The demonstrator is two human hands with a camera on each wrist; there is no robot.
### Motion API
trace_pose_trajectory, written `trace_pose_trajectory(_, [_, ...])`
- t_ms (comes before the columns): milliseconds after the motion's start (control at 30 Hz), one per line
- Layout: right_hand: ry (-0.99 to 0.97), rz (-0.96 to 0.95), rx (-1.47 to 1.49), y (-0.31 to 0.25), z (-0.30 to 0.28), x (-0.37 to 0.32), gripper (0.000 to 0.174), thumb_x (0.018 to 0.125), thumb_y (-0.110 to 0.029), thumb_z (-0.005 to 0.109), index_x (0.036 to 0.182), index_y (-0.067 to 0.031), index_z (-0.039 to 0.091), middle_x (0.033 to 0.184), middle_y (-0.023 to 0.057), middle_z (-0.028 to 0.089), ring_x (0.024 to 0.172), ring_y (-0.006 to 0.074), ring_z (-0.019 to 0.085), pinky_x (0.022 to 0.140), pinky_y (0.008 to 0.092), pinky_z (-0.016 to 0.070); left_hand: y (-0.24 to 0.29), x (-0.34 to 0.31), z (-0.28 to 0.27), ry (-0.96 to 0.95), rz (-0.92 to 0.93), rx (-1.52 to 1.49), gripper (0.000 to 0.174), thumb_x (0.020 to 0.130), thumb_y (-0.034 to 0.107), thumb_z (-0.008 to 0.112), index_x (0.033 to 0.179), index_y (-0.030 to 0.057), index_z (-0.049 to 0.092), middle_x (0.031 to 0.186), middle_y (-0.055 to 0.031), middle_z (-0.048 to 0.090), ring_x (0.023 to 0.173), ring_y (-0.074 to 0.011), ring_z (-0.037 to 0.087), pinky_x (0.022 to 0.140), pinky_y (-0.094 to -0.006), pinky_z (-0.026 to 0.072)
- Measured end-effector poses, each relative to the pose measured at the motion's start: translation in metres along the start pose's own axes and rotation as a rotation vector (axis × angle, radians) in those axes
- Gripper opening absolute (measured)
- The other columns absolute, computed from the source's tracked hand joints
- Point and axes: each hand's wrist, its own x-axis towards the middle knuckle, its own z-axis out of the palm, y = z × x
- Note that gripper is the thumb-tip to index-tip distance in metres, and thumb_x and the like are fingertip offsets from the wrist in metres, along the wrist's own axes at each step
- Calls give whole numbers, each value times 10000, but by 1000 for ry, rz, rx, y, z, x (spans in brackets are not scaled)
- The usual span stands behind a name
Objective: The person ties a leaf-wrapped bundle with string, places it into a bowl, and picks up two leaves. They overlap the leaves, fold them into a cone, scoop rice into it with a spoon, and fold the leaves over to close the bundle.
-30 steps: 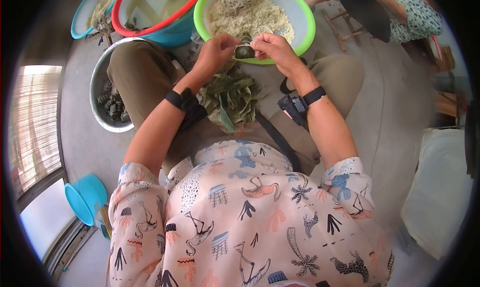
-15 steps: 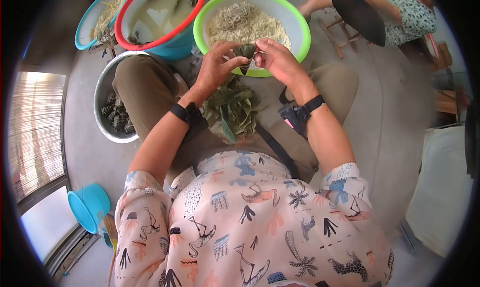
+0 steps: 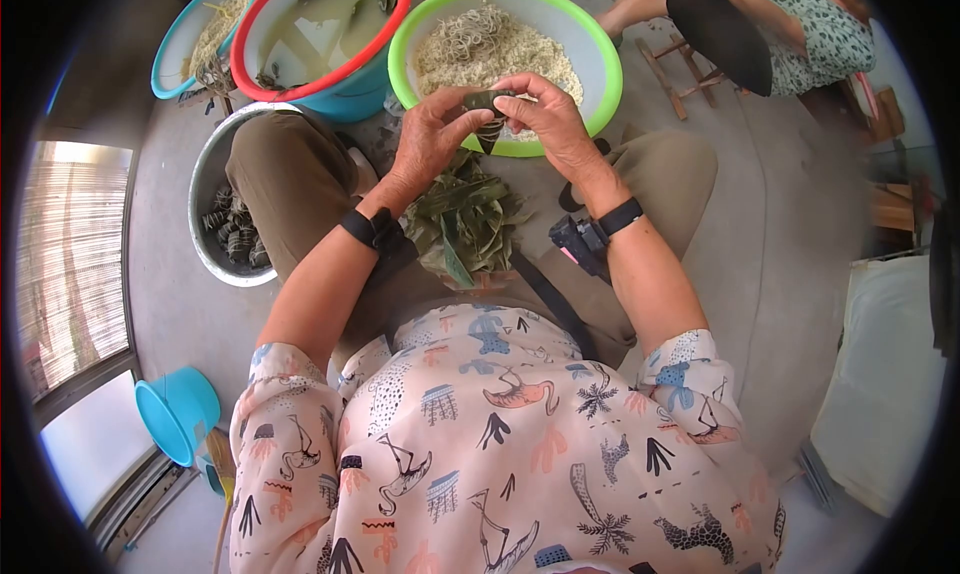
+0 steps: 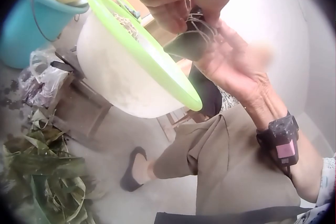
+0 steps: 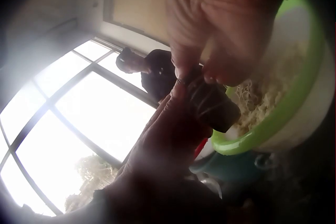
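Note:
A dark green leaf-wrapped bundle [image 3: 489,132] is held up between both hands, over the near rim of the green-rimmed basin [image 3: 400,72]. Pale string winds round it in the left wrist view, where the bundle [image 4: 187,44] has a pointed end. The left hand [image 3: 432,134] grips it from the left with fingers and thumb. From the right, the right hand [image 3: 550,122] pinches its upper part. In the right wrist view the bundle [image 5: 212,106] shows a blunt dark end beside the fingers. Strings and pale grain [image 3: 540,54] fill part of the basin.
Loose leaves [image 3: 465,214] lie below the hands between the knees. A metal basin [image 3: 205,239] at the left holds several wrapped bundles. A red-rimmed tub [image 3: 240,59] holds liquid and leaves. Another person [image 3: 820,34] sits at the upper right near a wooden stool [image 3: 662,79].
The bundle has turned from blunt end towards the body to point down. The left hand has closed round it, and the right hand has moved in over its top.

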Motion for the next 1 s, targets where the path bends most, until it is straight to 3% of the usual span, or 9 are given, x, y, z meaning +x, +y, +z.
trace_pose_trajectory(133, [73, 3, 87, -2, 7, 2, 364, 884, -196, 664, 1206, -50, 580, 939, -13, 575, 734, 71, 536, 693, 225, 453, 26, 0, -3, 100, 38, -198, 321, 850, 158, 718, 1139, 33, 651, 773, -9, 582, 722, -83, 529, 657, -252, 445])
trace_pose_trajectory(267, [109, 64, 65, -6, 0, 6, 413, 951, -224, 598, 1305, -41, 488, 1134, 65, 570, 744, 78, 528, 698, 223, 445, 65, 2, -60, 291, 248, 168, 318, 818, 116, 726, 1127, 69, 663, 828, -33, 575, 715, -108, 523, 644, -257, 442])
trace_pose_trajectory(400, [89, 52, 69, -11, -4, 7, 390, 942, -224, 604, 1270, -30, 518, 1087, 69, 603, 750, 68, 548, 694, 213, 455, 79, -4, -133, 595, 346, 284, 370, 764, 70, 742, 1125, 118, 675, 828, -64, 577, 705, -144, 543, 650, -277, 461])
trace_pose_trajectory(467, [82, 59, 66, -15, -5, 7, 372, 950, -204, 590, 1269, -27, 515, 1090, 73, 600, 744, 68, 546, 693, 214, 455, 74, -13, -177, 797, 377, 625, 368, 762, 91, 742, 1124, 122, 678, 879, -69, 614, 726, -161, 568, 671, -281, 479])
trace_pose_trajectory(533, [79, 66, 92, -20, -2, 8, 352, 958, -182, 572, 1264, -21, 512, 1092, 79, 594, 742, 72, 543, 688, 215, 451, 64, -30, -209, 905, 242, 942, 399, 766, 160, 746, 1154, 124, 659, 1047, -101, 628, 933, -255, 610, 812, -369, 496])
trace_pose_trajectory(600, [50, 57, 100, -25, -1, 11, 351, 957, -184, 575, 1260, -17, 513, 1081, 82, 593, 737, 74, 539, 684, 216, 447, 50, -36, -228, 1036, 283, 1085, 450, 734, 172, 767, 1158, 102, 636, 1047, -131, 601, 989, -323, 578, 828, -422, 467])
trace_pose_trajectory(767, [1, 34, 71, -43, -3, 32, 354, 958, -167, 577, 1273, -20, 511, 1071, 72, 593, 735, 70, 535, 671, 207, 444, 74, -24, -186, 734, 395, 801, 394, 730, 119, 763, 1100, 50, 648, 1145, -167, 600, 1017, -349, 585, 867, -403, 492])
trace_pose_trajectory(933, [-30, 87, 28, -59, -18, 64, 342, 968, -150, 557, 1285, -31, 508, 1055, 57, 591, 740, 60, 537, 668, 194, 453, 83, 16, -113, 437, 505, 682, 263, 734, 225, 751, 934, 78, 666, 911, -116, 595, 914, -304, 590, 781, -428, 452])
trace_pose_trajectory(1000, [-9, 122, 55, -49, -31, 71, 340, 962, -153, 566, 1277, -36, 511, 1047, 54, 595, 740, 63, 541, 665, 194, 454, 80, 19, -90, 302, 493, 648, 287, 752, 160, 707, 1018, 70, 647, 954, -144, 606, 890, -342, 589, 770, -437, 477])
